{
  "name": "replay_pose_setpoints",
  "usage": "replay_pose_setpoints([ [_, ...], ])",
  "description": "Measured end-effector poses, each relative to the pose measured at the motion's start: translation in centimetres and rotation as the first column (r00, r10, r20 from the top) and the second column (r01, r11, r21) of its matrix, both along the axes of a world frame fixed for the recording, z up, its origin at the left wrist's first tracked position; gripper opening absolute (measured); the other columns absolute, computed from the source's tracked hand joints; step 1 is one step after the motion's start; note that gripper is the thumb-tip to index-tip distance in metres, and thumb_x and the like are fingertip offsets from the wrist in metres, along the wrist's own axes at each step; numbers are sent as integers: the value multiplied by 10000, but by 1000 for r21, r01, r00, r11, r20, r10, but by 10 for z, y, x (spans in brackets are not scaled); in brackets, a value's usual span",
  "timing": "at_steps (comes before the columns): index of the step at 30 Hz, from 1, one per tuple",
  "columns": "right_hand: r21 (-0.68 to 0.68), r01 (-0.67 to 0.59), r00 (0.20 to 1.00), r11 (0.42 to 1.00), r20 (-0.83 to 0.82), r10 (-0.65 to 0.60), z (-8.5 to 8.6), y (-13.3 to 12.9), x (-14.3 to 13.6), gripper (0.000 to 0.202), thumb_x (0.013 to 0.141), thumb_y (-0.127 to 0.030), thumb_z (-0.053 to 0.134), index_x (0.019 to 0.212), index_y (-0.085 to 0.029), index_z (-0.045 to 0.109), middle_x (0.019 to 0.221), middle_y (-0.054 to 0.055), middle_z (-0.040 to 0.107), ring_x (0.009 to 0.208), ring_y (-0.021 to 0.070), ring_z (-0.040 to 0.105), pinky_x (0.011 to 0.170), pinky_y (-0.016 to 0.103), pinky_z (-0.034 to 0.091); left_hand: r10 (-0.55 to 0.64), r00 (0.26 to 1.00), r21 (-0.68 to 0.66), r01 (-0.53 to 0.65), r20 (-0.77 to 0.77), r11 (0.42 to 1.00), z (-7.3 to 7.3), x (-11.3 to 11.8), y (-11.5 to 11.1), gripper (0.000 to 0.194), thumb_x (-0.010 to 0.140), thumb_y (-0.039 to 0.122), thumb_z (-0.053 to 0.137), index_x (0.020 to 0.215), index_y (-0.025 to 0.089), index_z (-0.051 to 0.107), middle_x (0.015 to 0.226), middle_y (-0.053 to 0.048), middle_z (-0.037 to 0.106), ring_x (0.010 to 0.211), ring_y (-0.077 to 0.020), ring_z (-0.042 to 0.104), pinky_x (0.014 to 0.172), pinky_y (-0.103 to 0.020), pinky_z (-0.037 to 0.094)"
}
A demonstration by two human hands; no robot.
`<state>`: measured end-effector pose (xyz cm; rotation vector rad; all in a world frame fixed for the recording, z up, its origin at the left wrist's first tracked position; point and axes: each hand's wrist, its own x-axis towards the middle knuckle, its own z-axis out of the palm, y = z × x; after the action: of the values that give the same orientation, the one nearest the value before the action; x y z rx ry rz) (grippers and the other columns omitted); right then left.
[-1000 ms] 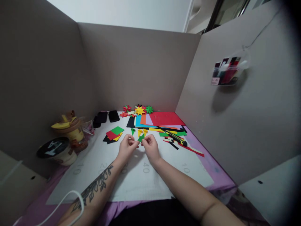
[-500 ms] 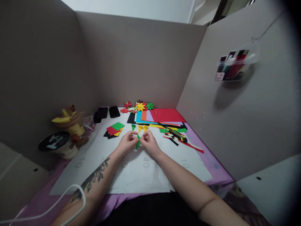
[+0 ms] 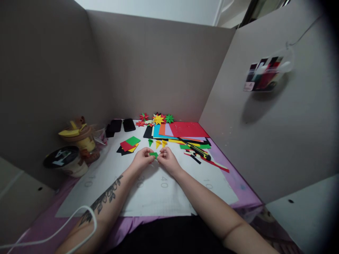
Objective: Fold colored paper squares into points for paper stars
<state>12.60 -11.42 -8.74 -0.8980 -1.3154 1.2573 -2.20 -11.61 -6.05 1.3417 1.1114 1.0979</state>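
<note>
A small green paper piece (image 3: 154,154) is held between both hands over the white sheet (image 3: 148,201). My left hand (image 3: 143,158) pinches its left side, and my right hand (image 3: 167,159) has its fingertips closed at the right end. Just beyond the fingers lie a small folded green piece (image 3: 150,142) and two folded yellow pieces (image 3: 158,144), (image 3: 164,143). Left of my hands is a fanned group of green, red, yellow and black paper squares (image 3: 129,145).
Coloured sheets (image 3: 188,129) and paper stars (image 3: 158,119) lie at the back. A yellow-black cutter (image 3: 201,152) rests among paper strips on the right. Pots and a lidded tub (image 3: 75,165) stand left, near black phones or cases (image 3: 129,125). A white cable (image 3: 92,220) crosses my left forearm.
The green piece has turned from hanging upright below the fingertips to lying roughly level between them. Both hands remain in nearly the same place.
</note>
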Motion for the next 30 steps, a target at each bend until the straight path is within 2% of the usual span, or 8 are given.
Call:
replay_pose_setpoints([
  [6,22,23,991,1000,131,-25,-1,-2,2,207,721,-254,540,873,-226,402,586,-89,484,455,89,434,451,195,339,20,999,36,-19,-26,999,-2,-1,1,184,614,213,656,763,164,560,591,28,571,491,-101,510,486,-211,380],
  [13,121,43,975,992,212,-69,-7,-2,2,140,734,-220,525,863,-219,468,608,-67,461,531,112,431,506,217,337,59,996,91,-53,-63,994,-6,1,4,152,614,244,673,719,150,616,609,11,601,514,-109,516,497,-213,364],
  [21,116,53,974,992,211,-77,-6,-3,2,186,754,-229,498,925,-225,425,585,-89,443,486,99,405,483,203,319,96,995,80,-94,-22,992,-14,-1,9,172,634,290,667,706,141,625,594,10,607,512,-107,529,520,-220,397],
  [25,87,49,979,995,192,-65,-7,-2,7,241,746,-232,488,970,-224,399,592,-88,494,481,100,435,474,198,335,140,990,77,-140,0,987,-10,-7,12,193,641,309,664,724,144,607,596,21,588,514,-101,517,518,-214,390],
  [30,117,133,968,984,196,-154,-3,-2,8,183,765,-269,492,936,-212,458,647,-59,506,541,109,450,525,219,358,126,992,81,-125,-10,989,-5,-11,11,204,649,319,662,740,151,593,609,23,583,525,-105,516,522,-213,382],
])
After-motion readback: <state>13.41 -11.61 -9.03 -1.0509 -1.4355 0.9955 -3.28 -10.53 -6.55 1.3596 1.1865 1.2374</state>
